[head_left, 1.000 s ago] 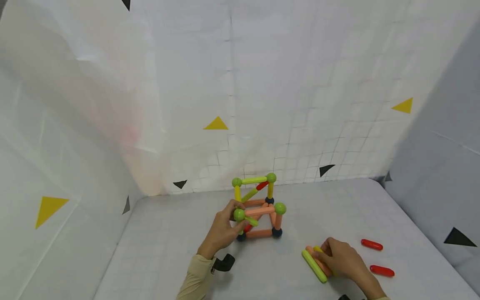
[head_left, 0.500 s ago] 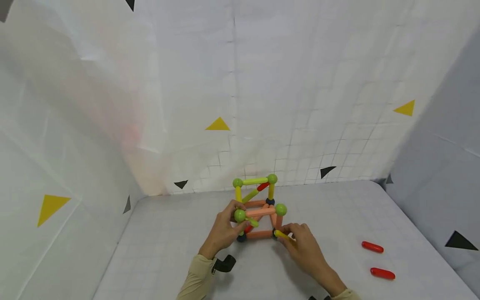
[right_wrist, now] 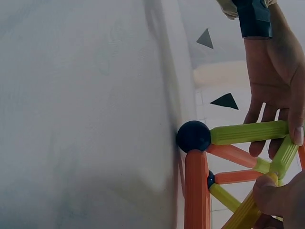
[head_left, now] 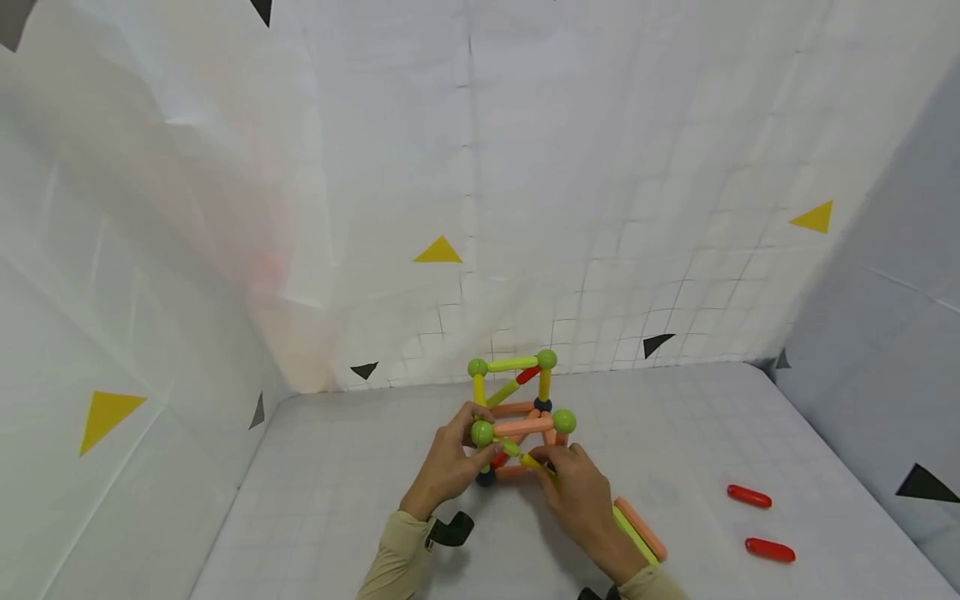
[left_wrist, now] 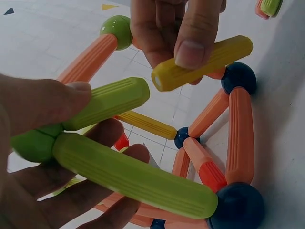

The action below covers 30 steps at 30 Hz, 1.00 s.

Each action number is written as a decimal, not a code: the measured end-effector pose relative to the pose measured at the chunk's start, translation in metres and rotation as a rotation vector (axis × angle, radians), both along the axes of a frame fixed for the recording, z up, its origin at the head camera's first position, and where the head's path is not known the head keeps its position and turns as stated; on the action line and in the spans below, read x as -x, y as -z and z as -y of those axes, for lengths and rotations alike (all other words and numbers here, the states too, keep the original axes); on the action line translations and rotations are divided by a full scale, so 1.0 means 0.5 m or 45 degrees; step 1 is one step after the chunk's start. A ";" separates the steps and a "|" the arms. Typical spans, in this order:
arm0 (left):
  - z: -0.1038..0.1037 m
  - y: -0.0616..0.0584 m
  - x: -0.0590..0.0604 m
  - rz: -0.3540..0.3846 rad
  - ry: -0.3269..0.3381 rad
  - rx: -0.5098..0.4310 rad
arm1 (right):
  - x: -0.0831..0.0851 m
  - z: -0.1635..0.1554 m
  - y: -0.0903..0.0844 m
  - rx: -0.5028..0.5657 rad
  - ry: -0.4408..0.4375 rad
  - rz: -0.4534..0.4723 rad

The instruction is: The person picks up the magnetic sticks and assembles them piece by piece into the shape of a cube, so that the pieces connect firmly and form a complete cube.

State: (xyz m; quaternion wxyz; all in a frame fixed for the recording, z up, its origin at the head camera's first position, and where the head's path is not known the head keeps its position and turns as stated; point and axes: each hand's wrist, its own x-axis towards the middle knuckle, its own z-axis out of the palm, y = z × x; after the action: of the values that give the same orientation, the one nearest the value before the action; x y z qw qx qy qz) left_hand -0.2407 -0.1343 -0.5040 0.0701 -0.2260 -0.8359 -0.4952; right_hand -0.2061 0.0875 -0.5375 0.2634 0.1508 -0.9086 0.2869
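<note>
A ball-and-rod frame of magnetic building sticks [head_left: 522,426] stands on the table, with green balls on top and dark blue balls below. My left hand [head_left: 442,467] grips its near left upper corner, the thumb pressing a short green rod [left_wrist: 112,102] that juts from a green ball [left_wrist: 35,143]. Between thumb and fingers, my right hand [head_left: 581,496] pinches a yellow rod [left_wrist: 205,62]. One end of the yellow rod points at the free tip of the green rod; a narrow gap shows in the left wrist view.
Right of the frame, an orange rod [head_left: 641,529] and a green rod [head_left: 633,537] lie side by side on the table [head_left: 315,500], partly behind the right forearm. Two red rods [head_left: 770,550] lie farther right. White sheeting with yellow and black triangles rises behind and at both sides.
My right hand has picked up the yellow rod beside the loose green and orange rods and carried it left to the frame. My left hand keeps its grip on the corner.
</note>
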 end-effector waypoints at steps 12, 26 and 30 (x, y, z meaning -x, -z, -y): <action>0.001 -0.002 -0.001 -0.023 0.008 -0.002 | 0.014 0.008 0.014 -0.057 -0.017 -0.057; -0.002 -0.002 -0.003 -0.003 0.008 -0.015 | 0.013 0.018 0.017 -0.034 -0.055 -0.166; -0.002 -0.004 -0.001 0.014 0.002 -0.016 | 0.009 0.015 0.012 0.008 -0.067 -0.108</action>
State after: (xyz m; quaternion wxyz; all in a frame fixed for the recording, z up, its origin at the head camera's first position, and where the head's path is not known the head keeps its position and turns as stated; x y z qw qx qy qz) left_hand -0.2404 -0.1334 -0.5021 0.0667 -0.2235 -0.8330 -0.5016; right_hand -0.2105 0.0801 -0.5435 0.2947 0.1857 -0.8914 0.2899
